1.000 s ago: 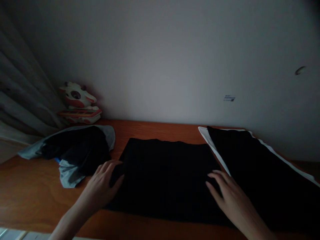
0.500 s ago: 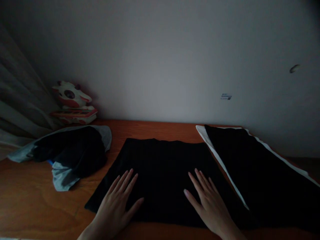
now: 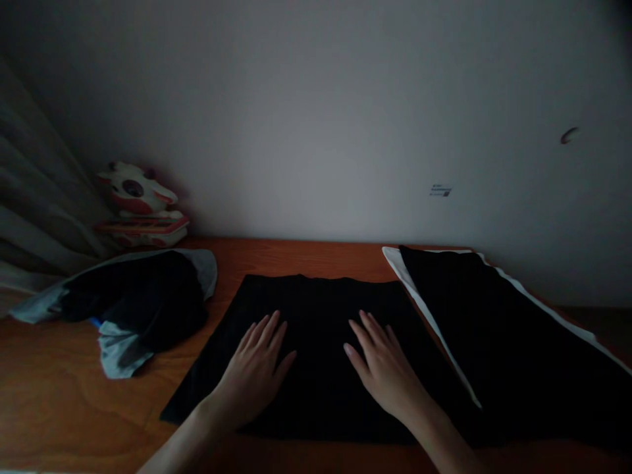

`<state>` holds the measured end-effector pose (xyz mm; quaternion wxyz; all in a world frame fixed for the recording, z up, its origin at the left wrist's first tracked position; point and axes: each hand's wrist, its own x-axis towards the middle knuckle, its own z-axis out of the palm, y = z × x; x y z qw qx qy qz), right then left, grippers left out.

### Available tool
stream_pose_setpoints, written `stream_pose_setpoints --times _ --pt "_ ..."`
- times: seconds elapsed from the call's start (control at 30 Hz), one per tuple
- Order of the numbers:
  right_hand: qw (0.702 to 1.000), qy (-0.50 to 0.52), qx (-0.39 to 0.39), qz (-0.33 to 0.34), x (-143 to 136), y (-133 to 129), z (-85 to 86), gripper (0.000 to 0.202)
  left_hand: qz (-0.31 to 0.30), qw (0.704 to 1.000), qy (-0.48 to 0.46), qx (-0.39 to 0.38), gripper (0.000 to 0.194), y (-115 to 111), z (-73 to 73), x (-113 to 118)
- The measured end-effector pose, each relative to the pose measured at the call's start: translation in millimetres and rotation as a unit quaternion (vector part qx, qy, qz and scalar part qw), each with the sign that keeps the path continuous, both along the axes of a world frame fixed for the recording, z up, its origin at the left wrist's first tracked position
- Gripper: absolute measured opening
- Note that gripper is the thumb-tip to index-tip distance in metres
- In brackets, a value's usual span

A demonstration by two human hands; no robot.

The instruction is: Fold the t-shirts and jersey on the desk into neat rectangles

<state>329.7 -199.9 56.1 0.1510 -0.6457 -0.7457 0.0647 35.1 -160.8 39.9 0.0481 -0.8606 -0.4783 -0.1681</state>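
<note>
A folded black garment (image 3: 316, 329) lies spread flat in front of me; its exact kind is hard to make out in the dim light. My left hand (image 3: 255, 368) rests palm down on its left half, fingers extended and a little apart. On its right half lies my right hand (image 3: 384, 368), also palm down with the fingers stretched out. Neither hand grips the cloth. Right beside it, another black garment (image 3: 503, 329) is laid over a white cloth (image 3: 402, 266), which shows along its edges.
A crumpled heap of black clothing (image 3: 162, 296) and grey cloth (image 3: 121, 349) sits on the wooden surface (image 3: 74, 395) at left. Behind it stands a cow-shaped toy keyboard (image 3: 143, 207) by a curtain (image 3: 39, 191). A plain wall (image 3: 316, 118) closes off the back.
Both hands have slid forward over the black garment and slightly closer together, staying flat. The whole view has shifted a little.
</note>
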Motion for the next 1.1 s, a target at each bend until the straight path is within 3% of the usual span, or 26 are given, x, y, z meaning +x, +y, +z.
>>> stream_pose_setpoints --times 0.07,0.13,0.23,0.3,0.4,0.5,0.6,0.87,1.0,1.1 --pt "0.998 0.016 0.003 0.063 -31 24 7.4 0.058 -0.034 0.999 0.009 -0.027 0.06 24 2.5 39" --pt "0.996 0.022 -0.01 0.08 -51 46 6.7 0.056 -0.029 0.997 0.036 -0.07 0.058 46 -0.5 69" --pt "0.998 0.017 -0.037 0.051 -51 73 -5.2 0.058 0.006 0.993 0.046 -0.106 0.062 72 -9.2 81" --pt "0.999 -0.001 -0.042 0.02 -32 83 -14.7 0.061 0.032 0.994 0.032 -0.1 0.067 87 -13.8 67" --pt "0.998 -0.035 -0.045 -0.035 12 93 -24.5 0.069 0.092 0.992 0.021 -0.087 0.069 108 -17.3 27" --pt "0.99 -0.062 -0.057 -0.116 56 98 -28.1 0.074 0.149 0.985 0.02 -0.081 0.065 127 -19.6 -14" --pt "0.978 -0.074 -0.066 -0.184 85 100 -28.9 0.072 0.181 0.981 0.018 -0.075 0.065 138 -23.7 -36" --pt "0.975 -0.064 -0.031 -0.21 95 104 -37.9 0.069 0.229 0.971 -0.002 -0.061 0.072 148 -32.6 -39" --pt "0.978 -0.054 -0.004 -0.201 98 103 -40.3 0.063 0.239 0.969 -0.045 -0.04 0.069 148 -24.8 -38" --pt "0.979 -0.034 0.015 -0.199 97 101 -36.5 0.059 0.293 0.953 -0.068 -0.022 0.076 142 -14.7 -36"
